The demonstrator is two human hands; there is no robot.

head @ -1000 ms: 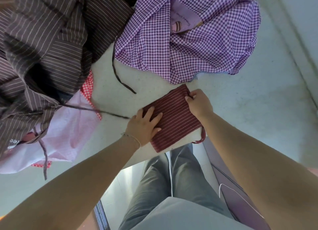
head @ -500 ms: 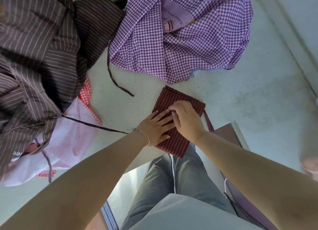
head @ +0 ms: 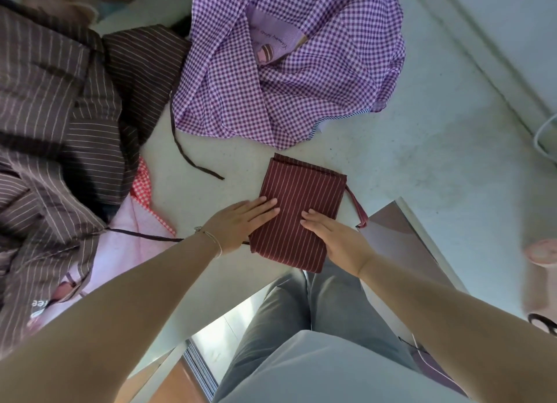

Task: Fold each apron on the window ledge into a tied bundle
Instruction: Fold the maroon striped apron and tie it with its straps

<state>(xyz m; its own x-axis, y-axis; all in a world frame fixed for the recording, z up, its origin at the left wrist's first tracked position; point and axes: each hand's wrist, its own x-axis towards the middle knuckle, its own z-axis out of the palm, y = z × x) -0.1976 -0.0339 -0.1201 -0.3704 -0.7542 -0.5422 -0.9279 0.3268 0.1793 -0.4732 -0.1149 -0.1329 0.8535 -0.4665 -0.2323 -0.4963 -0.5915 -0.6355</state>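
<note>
We saw the maroon striped apron point(head: 298, 212) folded into a flat rectangle on the pale window ledge point(head: 422, 167), near its front edge. The left hand point(head: 238, 224) lay flat on the fold's left edge, fingers straight and together, gripping nothing. The right hand point(head: 334, 238) pressed flat on its lower right part, fingers likewise straight. One maroon tie loop point(head: 358, 209) stuck out at the right side. Beyond the fold lay a crumpled purple gingham apron point(head: 271, 86). To the left lay a heap of brown striped aprons point(head: 60, 116) over a pink apron point(head: 129, 240) with red-checked trim. No containers were visible.
</note>
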